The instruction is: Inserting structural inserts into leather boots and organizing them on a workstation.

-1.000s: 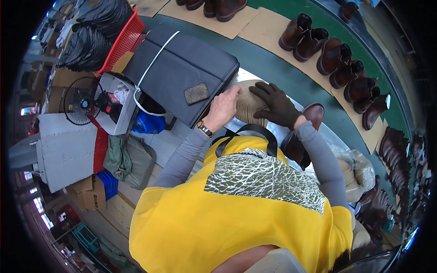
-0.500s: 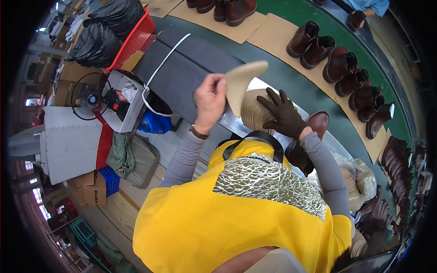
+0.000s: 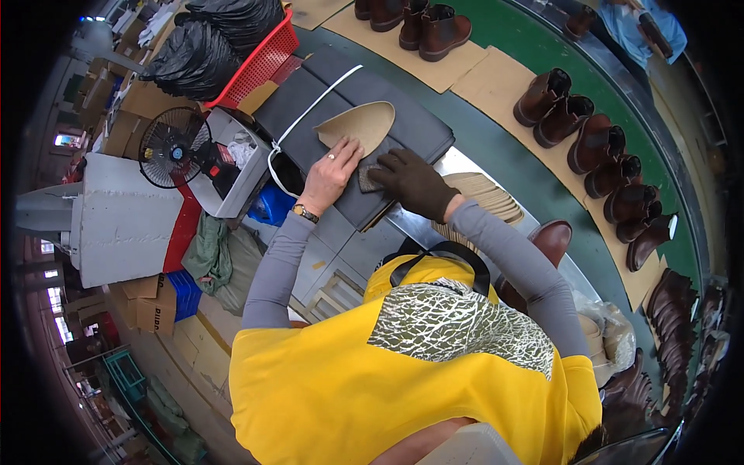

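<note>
A curved beige insole (image 3: 368,122) lies tilted on a dark grey covered pad (image 3: 415,128), its far edge raised. My bare left hand (image 3: 329,177), wearing a ring and a watch, presses its fingers onto the insole's near end and holds it. My right hand (image 3: 415,186), in a dark brown glove, has its fingers closed on a small grey textured block (image 3: 367,178) beside the insole. Part of that block is hidden under the glove. A stack of similar insoles (image 3: 484,195) stands on the metal surface, below and right of my right hand, partly behind my forearm.
Brown ankle boots (image 3: 597,143) line cardboard on the green bench; a brown shoe (image 3: 552,239) stands near my right forearm. White strap (image 3: 318,101) crosses the pad. Leftward are a fan (image 3: 174,147), red basket (image 3: 260,58) and black bags. Another person's blue sleeve (image 3: 620,31) shows top right.
My left hand has lowered the insole from the air onto the pad. My right hand has left the insole stack, moved left and closed on the grey block. The whole view has shifted.
</note>
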A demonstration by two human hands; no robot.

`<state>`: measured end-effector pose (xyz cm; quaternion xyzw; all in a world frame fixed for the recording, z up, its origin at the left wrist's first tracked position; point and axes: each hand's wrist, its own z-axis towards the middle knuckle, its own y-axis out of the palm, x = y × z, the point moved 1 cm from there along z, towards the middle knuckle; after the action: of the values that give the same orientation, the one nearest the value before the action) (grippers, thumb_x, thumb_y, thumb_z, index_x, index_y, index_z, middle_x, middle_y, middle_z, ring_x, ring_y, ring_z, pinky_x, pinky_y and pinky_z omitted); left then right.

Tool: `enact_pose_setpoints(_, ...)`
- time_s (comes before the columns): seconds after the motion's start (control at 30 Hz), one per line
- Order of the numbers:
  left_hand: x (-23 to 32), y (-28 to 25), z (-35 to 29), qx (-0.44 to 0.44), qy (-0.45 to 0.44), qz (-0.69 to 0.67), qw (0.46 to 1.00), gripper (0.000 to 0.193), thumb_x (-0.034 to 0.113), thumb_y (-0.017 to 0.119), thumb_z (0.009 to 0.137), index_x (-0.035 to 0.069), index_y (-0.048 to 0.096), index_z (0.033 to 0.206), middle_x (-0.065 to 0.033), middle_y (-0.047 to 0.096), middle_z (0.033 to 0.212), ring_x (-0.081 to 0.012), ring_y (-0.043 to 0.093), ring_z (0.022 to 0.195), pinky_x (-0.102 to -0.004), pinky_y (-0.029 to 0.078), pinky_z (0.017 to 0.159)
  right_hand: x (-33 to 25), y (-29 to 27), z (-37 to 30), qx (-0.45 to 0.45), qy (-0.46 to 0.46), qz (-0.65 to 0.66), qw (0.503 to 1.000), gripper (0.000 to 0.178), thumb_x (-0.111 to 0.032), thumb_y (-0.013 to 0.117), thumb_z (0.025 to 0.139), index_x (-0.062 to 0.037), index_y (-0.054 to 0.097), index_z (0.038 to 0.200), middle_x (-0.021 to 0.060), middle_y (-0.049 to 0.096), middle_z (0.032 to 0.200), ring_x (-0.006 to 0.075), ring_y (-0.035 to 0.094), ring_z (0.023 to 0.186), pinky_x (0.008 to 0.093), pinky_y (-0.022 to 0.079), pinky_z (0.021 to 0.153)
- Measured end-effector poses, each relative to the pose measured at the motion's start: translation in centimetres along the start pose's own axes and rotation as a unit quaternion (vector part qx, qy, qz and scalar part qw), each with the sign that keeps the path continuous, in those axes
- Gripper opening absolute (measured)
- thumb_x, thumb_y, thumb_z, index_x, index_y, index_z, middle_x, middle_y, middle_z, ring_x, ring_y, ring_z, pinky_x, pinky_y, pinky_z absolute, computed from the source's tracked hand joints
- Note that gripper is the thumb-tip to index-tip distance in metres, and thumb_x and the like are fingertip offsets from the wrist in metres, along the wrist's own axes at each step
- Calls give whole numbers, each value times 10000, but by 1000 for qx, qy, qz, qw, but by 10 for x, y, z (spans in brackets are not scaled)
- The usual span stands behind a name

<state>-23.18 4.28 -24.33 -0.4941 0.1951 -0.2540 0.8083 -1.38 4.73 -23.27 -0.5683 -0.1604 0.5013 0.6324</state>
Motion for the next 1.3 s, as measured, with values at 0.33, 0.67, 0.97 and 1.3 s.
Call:
enact_pose_setpoints(0.33, 1, -13, 2, -65, -21, -86, 994, 439, 258, 665, 834, 37, 580, 1204, -93, 556, 1294, -287, 507, 1237, -357, 484, 946, 23, -11, 11, -4, 0, 4, 1000, 284, -103, 541, 798, -80, 637, 1065, 159, 554, 1191, 337, 513, 1137, 398, 410, 996)
enact_pose_setpoints(0.67, -9, -3, 13, 96, -152, -141, 974, 121, 112, 601, 870, 37, 586, 963, -134, 634, 944, -342, 643, 826, -398, 531, 659, -2, -17, -6, 97, -68, -35, 992, 336, -127, 576, 778, -86, 591, 1111, 148, 562, 1187, 335, 486, 1169, 425, 378, 1033)
enact_pose_setpoints(0.97, -67, -2, 60, 29, -197, -243, 950, 116, 79, 569, 884, 60, 603, 993, -184, 649, 828, -366, 639, 760, -422, 500, 631, 26, -3, 63, 95, 16, -58, 994, 231, -152, 656, 716, -85, 620, 934, 81, 589, 991, 267, 572, 975, 387, 459, 844)
enact_pose_setpoints(1.3, 3, -45, 72, 34, -92, -58, 994, 440, 10, 597, 690, 24, 567, 1129, -189, 566, 1022, -349, 532, 1018, -417, 439, 867, 46, -1, 77, 100, 5, -84, 991, 251, -168, 540, 802, -55, 628, 1009, 126, 607, 992, 280, 587, 878, 409, 468, 750)
